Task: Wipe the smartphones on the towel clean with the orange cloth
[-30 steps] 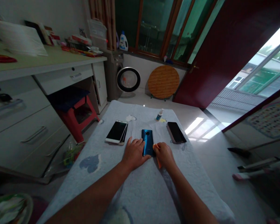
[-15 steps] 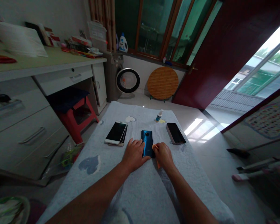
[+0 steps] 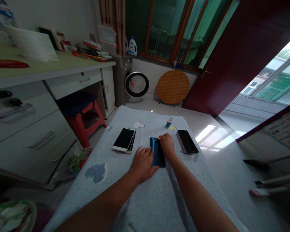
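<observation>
A blue phone [image 3: 158, 156] lies back up on the cloth-covered table [image 3: 145, 206]. My left hand [image 3: 142, 163] holds its left and lower edge, fingers at the side and thumb at the bottom. Over the phone's upper right part, my right hand [image 3: 166, 145] pinches an orange cloth [image 3: 159, 138], of which only a small bit shows. Two stacked phones, a white one [image 3: 124, 139] on top, lie to the left. On the right is a black-screened phone [image 3: 188, 141]. A small spray bottle [image 3: 169, 122] stands behind the blue phone.
Left of the table are a red stool [image 3: 87, 122] and a desk [image 3: 79, 69] with drawers. Farther back stand a washing machine [image 3: 122, 74] with its round door open and a round wooden board [image 3: 173, 87]. A dark red door [image 3: 215, 54] is at the right.
My right hand has moved from the phone's right edge up to its top, beside the camera area, with the orange cloth. The whole view has shifted slightly. My left hand keeps its hold.
</observation>
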`<state>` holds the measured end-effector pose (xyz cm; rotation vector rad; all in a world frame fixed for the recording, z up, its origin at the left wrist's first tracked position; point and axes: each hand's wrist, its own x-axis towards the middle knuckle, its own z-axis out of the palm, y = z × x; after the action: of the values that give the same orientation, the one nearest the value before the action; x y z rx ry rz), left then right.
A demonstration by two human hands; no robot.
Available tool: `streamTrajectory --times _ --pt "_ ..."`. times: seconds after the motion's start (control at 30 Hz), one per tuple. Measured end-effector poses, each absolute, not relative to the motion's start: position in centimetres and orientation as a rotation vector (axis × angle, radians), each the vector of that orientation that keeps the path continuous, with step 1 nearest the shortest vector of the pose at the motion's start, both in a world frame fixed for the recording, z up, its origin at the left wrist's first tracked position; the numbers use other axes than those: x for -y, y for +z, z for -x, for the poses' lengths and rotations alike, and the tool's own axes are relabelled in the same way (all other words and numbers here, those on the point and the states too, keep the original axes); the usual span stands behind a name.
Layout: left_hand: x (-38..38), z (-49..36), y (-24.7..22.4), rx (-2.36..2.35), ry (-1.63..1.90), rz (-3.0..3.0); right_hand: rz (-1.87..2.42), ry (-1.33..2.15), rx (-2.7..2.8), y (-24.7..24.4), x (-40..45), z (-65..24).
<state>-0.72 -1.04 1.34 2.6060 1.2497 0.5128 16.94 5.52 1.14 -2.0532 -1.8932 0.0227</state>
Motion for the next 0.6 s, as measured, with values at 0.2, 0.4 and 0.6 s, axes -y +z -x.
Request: streamTrajectory --times 0.2,0.4,0.6 --pt "1.0 0.7 1.4 -1.250 0.514 -2.604 1.824 0.061 2.084 0.9 -5.1 -15.5" --pt "1.2 0.7 1.7 -1.255 0.539 -2.580 1.727 0.081 2.238 1.3 -5.1 -14.5" --pt "1.2 0.6 1.6 -1.293 0.533 -2.580 1.797 0.048 2.233 1.7 -6.7 -15.4"
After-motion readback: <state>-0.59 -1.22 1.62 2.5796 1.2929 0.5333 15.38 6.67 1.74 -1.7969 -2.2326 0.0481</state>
